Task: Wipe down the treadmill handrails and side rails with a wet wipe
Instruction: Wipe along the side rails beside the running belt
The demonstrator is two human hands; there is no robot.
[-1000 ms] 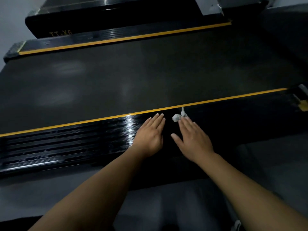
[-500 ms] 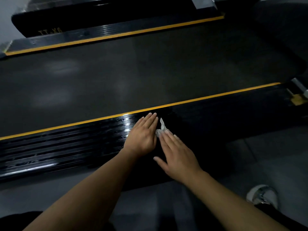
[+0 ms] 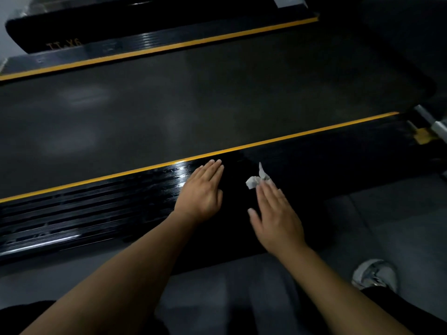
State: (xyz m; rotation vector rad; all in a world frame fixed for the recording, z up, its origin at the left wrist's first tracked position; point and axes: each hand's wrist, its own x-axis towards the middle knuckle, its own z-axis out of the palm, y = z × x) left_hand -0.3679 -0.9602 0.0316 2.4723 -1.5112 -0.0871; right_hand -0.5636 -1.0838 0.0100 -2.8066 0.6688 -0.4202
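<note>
Your left hand (image 3: 202, 192) lies flat on the near side rail (image 3: 96, 209), palm down, fingers straight and together, holding nothing. It reads as a brace: you are leaning low over the treadmill, and that hand probably takes your weight so the other can work freely.

Your right hand (image 3: 275, 213) is also spread flat, fingers extended and thumb out to the side. Nothing is curled or pinched that I can see. The wet wipe (image 3: 254, 181) is a small crumpled wad pinned under your fingertips, with a white tuft sticking out past them. Pressing with flat fingers rather than gripping likely spreads the push across the ribbed black surface.

The wipe sits on the same rail, just below the yellow stripe (image 3: 290, 136) that borders the belt (image 3: 193, 105). It is to the right of your left hand, apart from it, with a strip of bare rail between the 2 hands.

The rail to the left of your left hand shines with streaked highlights, which may be moisture. The stretch to the right of the wipe looks darker, and I cannot tell whether it is wet. The far side rail (image 3: 145, 42) lies well beyond your reach across the belt. Your shoe (image 3: 373, 274) shows at the lower right.
</note>
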